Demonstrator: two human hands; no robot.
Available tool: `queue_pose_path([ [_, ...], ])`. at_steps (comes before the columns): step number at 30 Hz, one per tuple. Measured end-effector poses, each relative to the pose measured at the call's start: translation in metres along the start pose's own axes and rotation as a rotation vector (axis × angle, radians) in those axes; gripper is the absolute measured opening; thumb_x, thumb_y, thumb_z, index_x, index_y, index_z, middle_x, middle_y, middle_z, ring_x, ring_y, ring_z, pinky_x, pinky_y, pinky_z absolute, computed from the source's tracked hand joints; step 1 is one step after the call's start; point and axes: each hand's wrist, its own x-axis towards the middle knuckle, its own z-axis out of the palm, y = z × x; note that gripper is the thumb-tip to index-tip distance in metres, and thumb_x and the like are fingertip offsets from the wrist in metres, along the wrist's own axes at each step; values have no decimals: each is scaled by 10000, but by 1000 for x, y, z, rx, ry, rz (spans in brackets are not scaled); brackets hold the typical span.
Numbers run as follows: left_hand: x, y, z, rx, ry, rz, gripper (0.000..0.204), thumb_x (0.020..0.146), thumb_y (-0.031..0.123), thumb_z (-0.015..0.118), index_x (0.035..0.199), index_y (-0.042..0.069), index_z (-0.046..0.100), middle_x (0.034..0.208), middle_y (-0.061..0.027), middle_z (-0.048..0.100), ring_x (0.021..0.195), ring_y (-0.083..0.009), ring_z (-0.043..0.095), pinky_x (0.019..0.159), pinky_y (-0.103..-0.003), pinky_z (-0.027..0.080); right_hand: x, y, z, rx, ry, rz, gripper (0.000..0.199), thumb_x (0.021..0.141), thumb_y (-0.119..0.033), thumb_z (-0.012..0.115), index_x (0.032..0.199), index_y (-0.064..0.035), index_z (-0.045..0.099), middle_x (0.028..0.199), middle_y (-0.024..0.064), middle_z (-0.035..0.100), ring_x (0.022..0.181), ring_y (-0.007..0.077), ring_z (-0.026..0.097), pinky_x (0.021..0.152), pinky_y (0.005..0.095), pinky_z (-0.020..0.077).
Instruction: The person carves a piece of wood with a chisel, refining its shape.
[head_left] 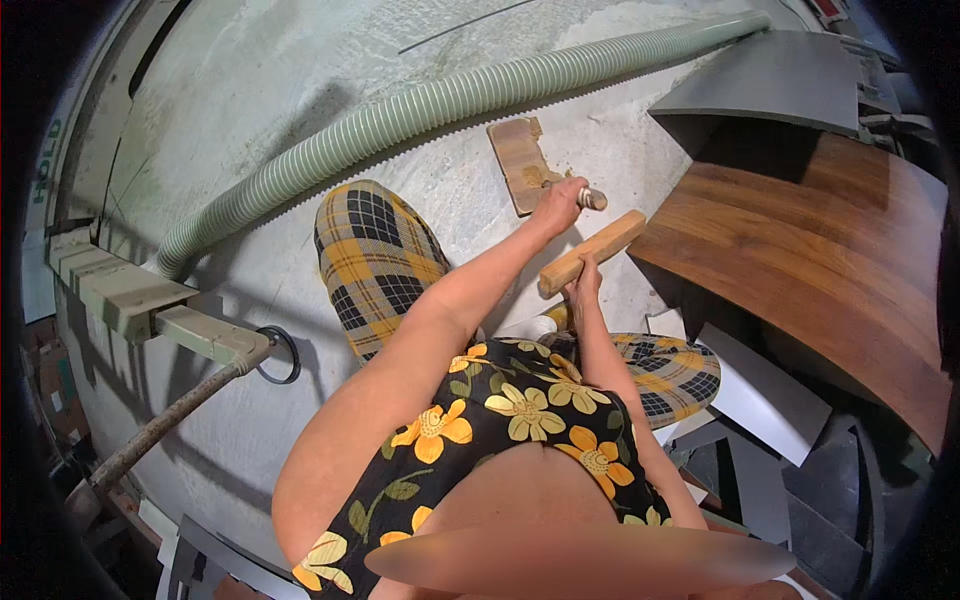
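Note:
My left hand is closed around a short tool with a brown, pale-wrapped handle; its working end is mostly hidden behind my fingers. Just beyond that hand, a worn brown board lies on the floor, with ochre, paste-like smears along its right side. In my right hand, a squared length of light brown wood is gripped from below, tilted up to the right. The tool and the wood are close together but apart.
A ribbed pale green hose curves across the concrete floor behind the board. Curved wood-grain panels and dark grey sheets stand at right. A beige metal arm with a rod juts in at left. Flat offcuts lie lower right.

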Motion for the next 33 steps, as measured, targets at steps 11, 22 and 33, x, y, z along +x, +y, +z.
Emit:
queue_pose_path([
  [11,35,-9,-22,110,-86,-90,284,738,113,677,1015,113,613,873,-177,672,858,-359,653,755,-446,496,-46,-100,13,-121,-11,-413,377,795,-231,592,1058,35,547,975,123,572,935,222,556,834,348,445],
  [22,15,-13,16,147,-62,-4,216,756,51,649,962,74,587,881,-196,632,875,-390,623,770,-482,499,-126,-78,9,-533,-188,-809,770,804,-158,653,1443,32,269,1354,214,449,1223,290,467,1035,364,356],
  [33,10,-27,29,203,-46,-43,128,809,61,552,931,69,592,865,-207,628,839,-394,632,734,-490,500,-120,-67,3,-667,-214,-729,710,840,-186,621,1439,13,297,1294,164,493,1124,224,505,966,323,401],
])
